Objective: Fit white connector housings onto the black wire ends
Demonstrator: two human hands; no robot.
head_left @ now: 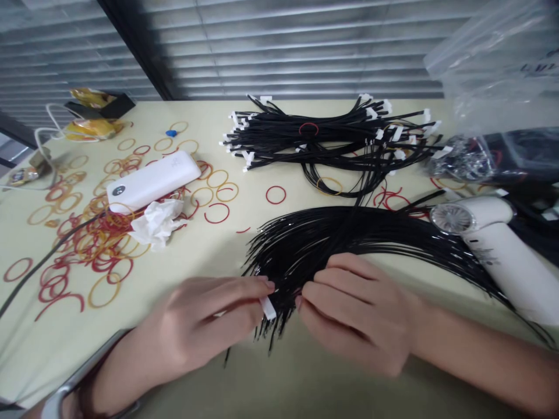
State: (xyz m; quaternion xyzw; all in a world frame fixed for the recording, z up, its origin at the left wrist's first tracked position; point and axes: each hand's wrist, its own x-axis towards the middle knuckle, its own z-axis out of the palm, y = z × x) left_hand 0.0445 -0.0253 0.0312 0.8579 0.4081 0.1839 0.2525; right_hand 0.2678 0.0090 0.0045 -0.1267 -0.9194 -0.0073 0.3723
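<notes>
A loose fan of thin black wires [349, 238] lies across the table in front of me. My left hand [209, 320] pinches a small white connector [267, 307] at the near ends of the wires. My right hand [353, 314] is curled with its fingertips closed on the wire ends just right of the connector. A second bundle of black wires with white connectors [323, 137], bound by a red rubber band, lies farther back.
Several red and yellow rubber bands [91, 233] are strewn on the left. A white power bank [152, 180] and crumpled tissue [157, 224] sit among them. A white handheld fan [493, 244] lies at right, below clear plastic bags [493, 105].
</notes>
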